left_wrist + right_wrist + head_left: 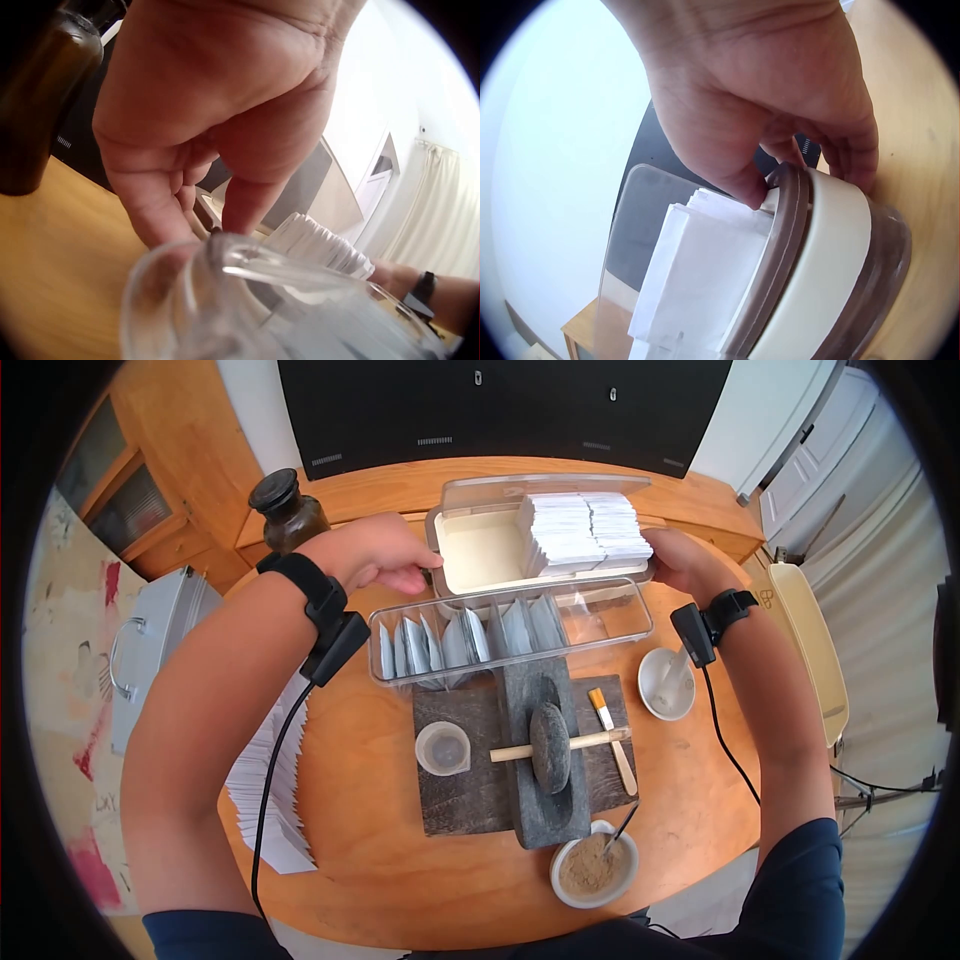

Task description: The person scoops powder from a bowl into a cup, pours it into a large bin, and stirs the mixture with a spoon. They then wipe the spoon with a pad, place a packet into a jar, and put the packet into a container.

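Observation:
A cream storage box (478,558) with a brown rim sits at the far side of the table, its clear lid (545,488) raised behind it. White folded paper packets (585,532) stand upright in its right part, while the left part shows bare floor. My left hand (392,553) grips the box's left end, partly hidden behind the clear tray in the left wrist view. At the other end my right hand (688,558) holds the rim (784,247), thumb inside and fingers outside. Just in front, a clear divided tray (610,632) contains several silvery sachets (465,637).
A stone grinding trough (530,815) with its wheel (549,748) rests on a dark board (450,800). Around it are a plastic cup (442,748), a brush (615,745), a mortar (666,684) and a powder bowl (594,865). A brown bottle (288,510) stands behind my left arm.

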Demonstrator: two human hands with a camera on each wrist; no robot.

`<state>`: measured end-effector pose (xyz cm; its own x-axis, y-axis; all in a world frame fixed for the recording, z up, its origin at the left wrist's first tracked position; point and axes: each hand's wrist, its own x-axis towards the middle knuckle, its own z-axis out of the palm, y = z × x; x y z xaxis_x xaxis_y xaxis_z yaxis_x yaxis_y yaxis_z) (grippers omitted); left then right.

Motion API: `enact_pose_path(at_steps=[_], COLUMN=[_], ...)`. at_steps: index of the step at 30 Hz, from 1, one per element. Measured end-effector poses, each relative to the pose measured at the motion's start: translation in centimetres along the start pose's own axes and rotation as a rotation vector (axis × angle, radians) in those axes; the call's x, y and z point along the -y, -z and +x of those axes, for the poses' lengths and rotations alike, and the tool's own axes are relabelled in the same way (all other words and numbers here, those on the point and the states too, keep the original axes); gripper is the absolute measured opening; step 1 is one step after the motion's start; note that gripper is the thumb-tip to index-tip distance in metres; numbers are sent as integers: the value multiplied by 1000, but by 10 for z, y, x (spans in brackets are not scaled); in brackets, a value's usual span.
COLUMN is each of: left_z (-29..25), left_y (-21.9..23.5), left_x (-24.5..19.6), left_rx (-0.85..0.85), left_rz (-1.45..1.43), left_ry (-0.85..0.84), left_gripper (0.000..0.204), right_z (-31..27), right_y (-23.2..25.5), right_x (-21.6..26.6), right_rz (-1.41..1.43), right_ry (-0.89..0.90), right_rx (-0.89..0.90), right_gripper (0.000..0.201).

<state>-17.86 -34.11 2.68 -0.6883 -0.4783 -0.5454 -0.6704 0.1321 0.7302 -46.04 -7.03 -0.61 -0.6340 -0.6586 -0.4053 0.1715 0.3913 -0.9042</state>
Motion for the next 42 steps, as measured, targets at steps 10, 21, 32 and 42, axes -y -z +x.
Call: enact_pose_path(at_steps=[10, 21, 32, 42], left_z=[4, -8, -36, -21], left_y=[8, 17, -2, 1], left_x=[7, 14, -38, -56], left_rx=[-9, 88, -67, 5], left_rz=[57, -128, 346, 439], left_ry=[-56, -160, -216, -229], left_gripper=[22, 26, 45, 48], right_z=[12, -12, -18, 22], right_y=[7, 0, 0, -13], right_x=[-12, -5, 18, 57], right_rz=[176, -113, -322, -517], right_ry=[-39, -31, 706, 415], right_rx=[83, 47, -320, -329], right_gripper=[29, 39, 44, 35])
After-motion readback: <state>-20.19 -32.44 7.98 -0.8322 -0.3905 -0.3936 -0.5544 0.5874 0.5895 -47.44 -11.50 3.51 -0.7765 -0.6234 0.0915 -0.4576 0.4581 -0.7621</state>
